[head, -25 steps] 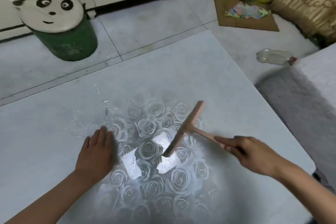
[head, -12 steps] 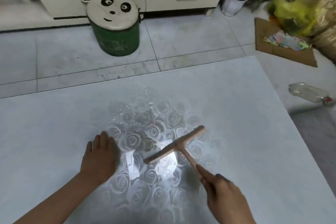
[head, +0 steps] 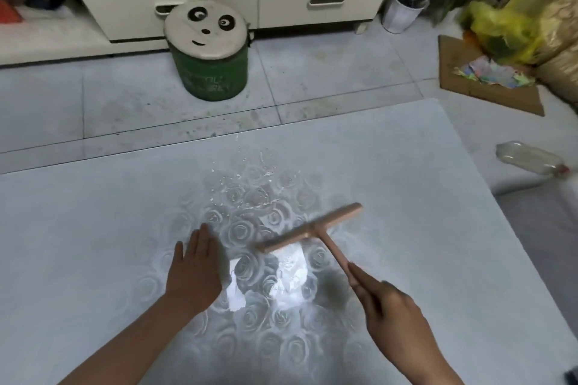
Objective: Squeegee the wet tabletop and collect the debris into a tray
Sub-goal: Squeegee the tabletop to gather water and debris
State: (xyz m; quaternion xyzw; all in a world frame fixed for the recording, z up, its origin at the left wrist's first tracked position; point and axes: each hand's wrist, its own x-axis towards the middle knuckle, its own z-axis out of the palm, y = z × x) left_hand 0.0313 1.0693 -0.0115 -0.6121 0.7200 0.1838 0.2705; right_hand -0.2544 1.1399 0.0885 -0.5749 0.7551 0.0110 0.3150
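Observation:
A pink T-shaped squeegee point(head: 312, 230) hovers just above or on the rose-patterned tabletop point(head: 406, 228), its bar slanting from lower left to upper right. My right hand point(head: 391, 306) grips the end of its handle. Water droplets point(head: 247, 184) glisten on the table beyond the bar, toward the far edge. My left hand point(head: 197, 269) lies flat on the table, fingers together, left of the squeegee and a bright glare patch. No tray shows in this view.
On the floor beyond the table stands a green stool with a panda-face lid point(head: 208, 53). A clear plastic bottle point(head: 528, 159) lies right of the table. Cardboard with coloured paper scraps point(head: 488, 81), a yellow bag point(head: 500, 31) and a potted plant point(head: 403, 9) are at the back right.
The view has tilted up and shifted. The squeegee bar has turned from nearly upright to a shallow slant, and my right hand has come nearer to me. My left hand stays flat.

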